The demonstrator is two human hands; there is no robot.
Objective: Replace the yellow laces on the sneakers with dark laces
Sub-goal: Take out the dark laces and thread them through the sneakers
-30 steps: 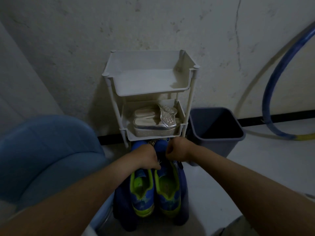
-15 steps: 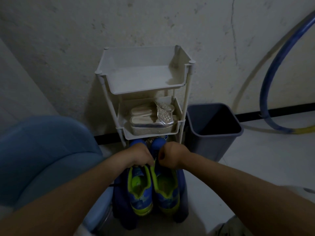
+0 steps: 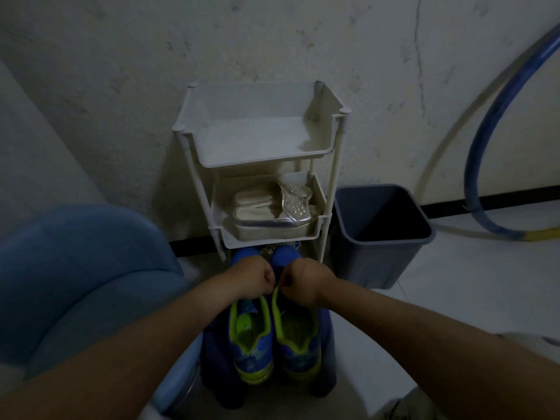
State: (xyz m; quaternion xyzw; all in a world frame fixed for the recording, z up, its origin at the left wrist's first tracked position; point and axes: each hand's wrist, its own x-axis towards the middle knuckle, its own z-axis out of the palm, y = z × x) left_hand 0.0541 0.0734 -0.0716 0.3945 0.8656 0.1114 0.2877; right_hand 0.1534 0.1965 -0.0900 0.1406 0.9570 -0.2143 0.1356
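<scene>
The sneakers (image 3: 298, 341) lie side by side at 6 o'clock from the middle of the view, blue with yellow-green collars and heels, heels towards the person and toes at 12 o'clock, under the middle shelf of a white rack (image 3: 257, 159); they rest on something dark blue (image 3: 215, 359) that is too dim to make out.

The left hand (image 3: 251, 275) sits over the lace area of the left sneaker, fingers curled in tight below the knuckles; the right hand (image 3: 306, 280) sits the same way over the right sneaker, just beside the left hand, its thumb near the yellow-green collar edge; I cannot tell what either fist holds, since the hands cover the eyelets and any laces.

On the rack's middle shelf a pair of silver sandals (image 3: 272, 213) lies on its side; whatever stands behind the sneaker toes is too small and dark to name.

At 3 o'clock of the rack stands a grey bin (image 3: 378, 256), its inside black; a blue hoop (image 3: 478, 147) is cut off by the right edge; at 9 o'clock a blue cushioned seat (image 3: 75, 268) is blurred.
</scene>
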